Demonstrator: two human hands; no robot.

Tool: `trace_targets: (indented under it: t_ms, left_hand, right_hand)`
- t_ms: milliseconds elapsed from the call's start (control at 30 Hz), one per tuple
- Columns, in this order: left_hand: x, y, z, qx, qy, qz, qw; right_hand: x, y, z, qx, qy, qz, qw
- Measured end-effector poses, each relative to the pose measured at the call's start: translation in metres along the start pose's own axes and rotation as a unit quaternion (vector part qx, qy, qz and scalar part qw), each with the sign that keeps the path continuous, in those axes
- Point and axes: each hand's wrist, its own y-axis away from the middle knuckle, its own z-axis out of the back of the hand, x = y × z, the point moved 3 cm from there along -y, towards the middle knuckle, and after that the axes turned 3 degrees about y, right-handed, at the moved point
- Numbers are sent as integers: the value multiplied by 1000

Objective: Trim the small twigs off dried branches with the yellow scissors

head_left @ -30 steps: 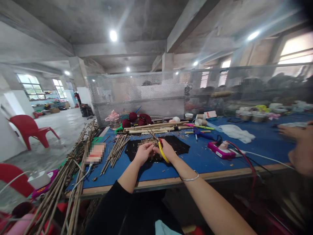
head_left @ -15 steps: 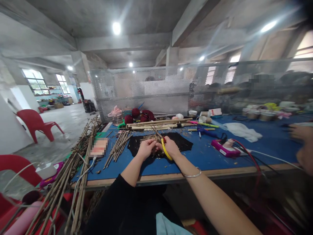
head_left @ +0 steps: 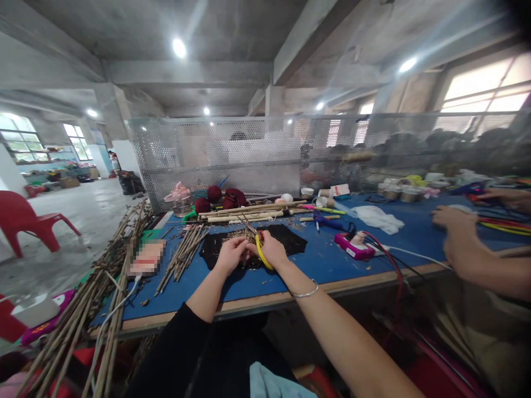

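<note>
Where the blue table (head_left: pixel 311 271) ends at the left, one bundle of long sticks (head_left: pixel 93 287) lies across the edge, overlapping, count unclear. Next: one flat item (head_left: pixel 149 257), surface blurred, with one white cable (head_left: pixel 136 283); one heap of short sticks (head_left: pixel 182 251), likewise uncounted; two maroon balls (head_left: pixel 214 193) farther back. Left hand (head_left: pixel 230 254): fingertips pinched on a thin stick (head_left: pixel 245 241), partly hidden by them. Stick sits above one black cloth (head_left: pixel 294 237) strewn with chips (head_left: pixel 232 235); both hands block part of it. Right hand (head_left: pixel 271 250): wrapped round one pair of yellow-handled scissors (head_left: pixel 261 254), blades near the stick. Further right: one magenta power strip (head_left: pixel 352 247), one white sheet (head_left: pixel 379 218), a co-worker's two hands (head_left: pixel 452 218)
</note>
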Motion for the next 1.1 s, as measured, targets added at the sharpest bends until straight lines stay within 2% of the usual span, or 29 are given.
trace_targets:
  t_ms: [233, 367, 500, 633, 767, 867, 967, 1100]
  left_hand:
    - [-3, -8, 15, -87, 107, -63, 988]
    - [-2, -9, 11, -59, 145, -43, 987]
    - [-2, -6, 4, -34, 136, -42, 989]
    - [-7, -6, 7, -54, 161, -49, 984]
    - [-11, -6, 13, -74, 203, -40, 976]
    - [-8, -6, 13, -76, 185, -38, 979]
    - [-3, -4, 8, -47, 116, -24, 992]
    - [2, 0, -1, -4, 24, -7, 1000]
  right_hand:
    - [0, 0, 0, -24, -47, 23, 998]
    - [1, 0, -2, -21, -78, 47, 996]
    - [0, -1, -3, -39, -148, 67, 986]
    - [-3, -4, -3, -74, -187, 58, 978]
    - [-3, -4, -1, -108, -164, 72, 978]
    - [-1, -3, -1, -95, -163, 75, 979]
    - [0, -2, 1, -88, -203, 60, 973]
    - [1, -1, 7, -111, -271, 61, 954]
